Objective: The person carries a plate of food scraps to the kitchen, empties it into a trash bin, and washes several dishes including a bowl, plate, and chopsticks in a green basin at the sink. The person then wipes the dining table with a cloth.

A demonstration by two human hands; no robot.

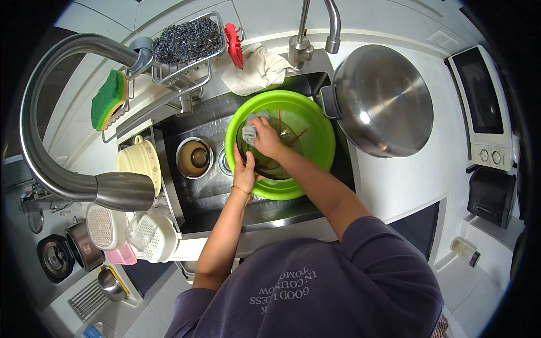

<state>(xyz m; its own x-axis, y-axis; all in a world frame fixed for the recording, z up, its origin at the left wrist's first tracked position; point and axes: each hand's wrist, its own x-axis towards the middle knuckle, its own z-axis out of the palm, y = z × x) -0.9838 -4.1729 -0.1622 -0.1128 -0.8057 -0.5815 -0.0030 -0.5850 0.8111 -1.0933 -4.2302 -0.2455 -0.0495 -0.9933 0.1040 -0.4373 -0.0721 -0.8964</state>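
A bright green plastic basin (pixel 327 145) stands in the steel sink, with water and red chopsticks or sticks (pixel 301 134) in it. Over the basin, my left hand (pixel 244 171) grips the near left rim of a dark see-through glass bowl (pixel 274 162). A grey-white cloth (pixel 249 134) is bunched under the fingers of my right hand (pixel 266 137), which presses it against the bowl's inner left side. The lower fingers of my left hand are partly hidden behind the bowl. Left of the basin, a round metal bowl or strainer (pixel 194 157) with brownish contents sits on the sink floor.
A large steel pot (pixel 386 101) lies on the right counter, its handle beside the basin. A curved faucet (pixel 29 118) arches on the left, near a rack with a steel scrubber (pixel 188 41) and a green sponge (pixel 109 100). A beige cloth (pixel 255 72) lies behind the sink; colanders (pixel 141 162) stand left.
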